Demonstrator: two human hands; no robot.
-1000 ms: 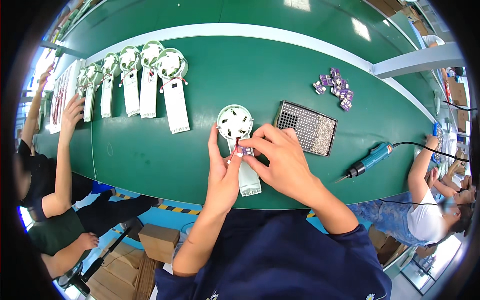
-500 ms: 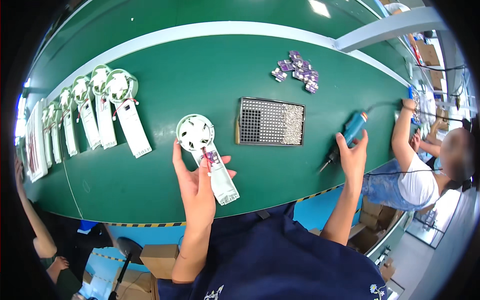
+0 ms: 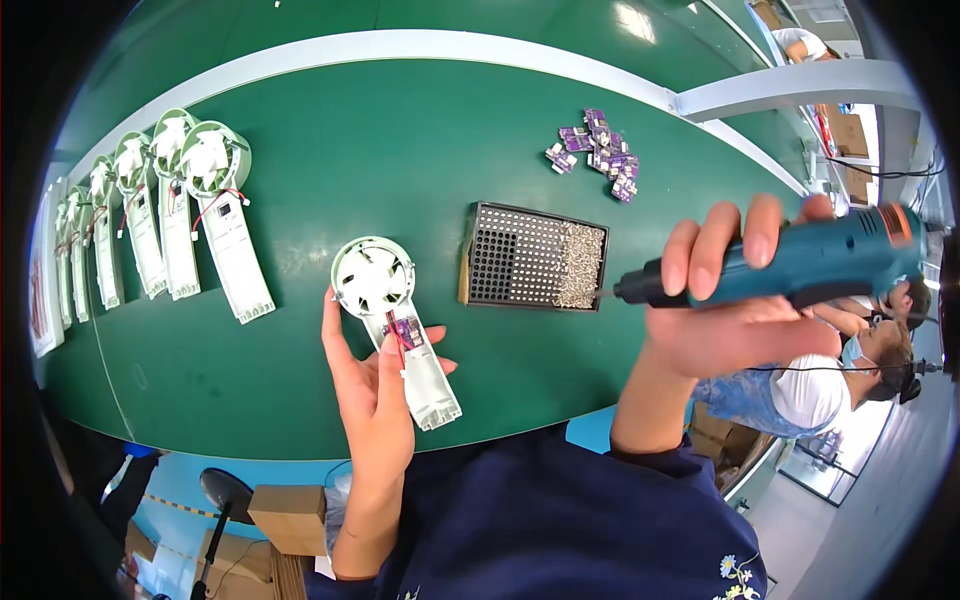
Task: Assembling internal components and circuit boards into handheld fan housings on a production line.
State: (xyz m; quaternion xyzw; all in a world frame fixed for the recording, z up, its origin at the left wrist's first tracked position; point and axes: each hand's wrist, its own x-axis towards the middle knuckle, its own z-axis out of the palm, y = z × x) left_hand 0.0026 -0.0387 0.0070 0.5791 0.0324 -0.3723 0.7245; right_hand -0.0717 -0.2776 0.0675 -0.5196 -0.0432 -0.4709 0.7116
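My left hand (image 3: 375, 390) is closed round a pale green handheld fan housing (image 3: 432, 385), its round fan head pointing away from me. The thumb presses by a small purple circuit board (image 3: 407, 333) with red wires, seated in the handle. In my right hand (image 3: 735, 300) is a teal electric screwdriver (image 3: 835, 255), raised and held nearly level, its tip pointing left. That tip is beside the right edge of a black screw tray (image 3: 535, 298); I cannot tell whether it touches. Small silvery screws fill the tray's right part and many of its holes.
Several similar fan housings (image 3: 235, 255) lie in a row at the left. Purple circuit boards (image 3: 605, 150) are piled beyond the tray. A white rail (image 3: 440, 45) crosses the green table (image 3: 330, 170) at the back. A co-worker (image 3: 820, 385) sits at the right.
My right hand has lifted the screwdriver, turning it from tip-down to nearly level and bringing its tip toward the screw tray. My left hand still holds the fan housing.
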